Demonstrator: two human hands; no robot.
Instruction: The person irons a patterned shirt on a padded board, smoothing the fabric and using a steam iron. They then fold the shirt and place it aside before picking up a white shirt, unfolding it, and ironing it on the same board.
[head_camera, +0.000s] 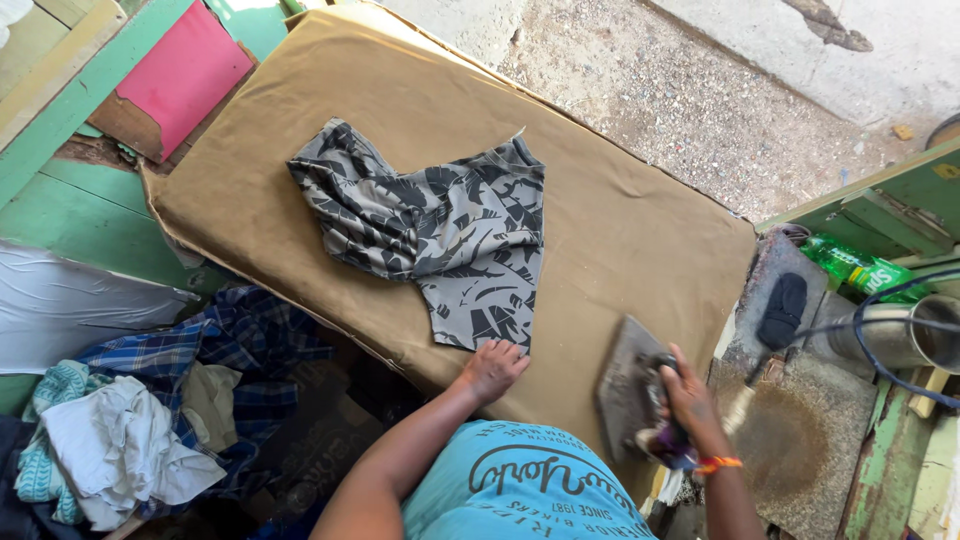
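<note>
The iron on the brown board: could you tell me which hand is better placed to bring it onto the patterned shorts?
Right, probably. The right hand already grips the iron, tilted beside the shorts, while the left hand presses flat on their hem.

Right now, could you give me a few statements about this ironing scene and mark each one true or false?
1. The right hand holds the iron. True.
2. The iron sits flat on the shorts. False: it is tipped up over the brown pad, apart from the shorts.
3. The left hand touches the lower hem of the shorts. True.
4. The shorts are plain red. False: they are grey with a dark leaf print.
5. A heap of clothes lies to the left, below the pad. True.
6. A green bottle stands on the pad. False: it lies off to the right, beyond the pad.
</note>
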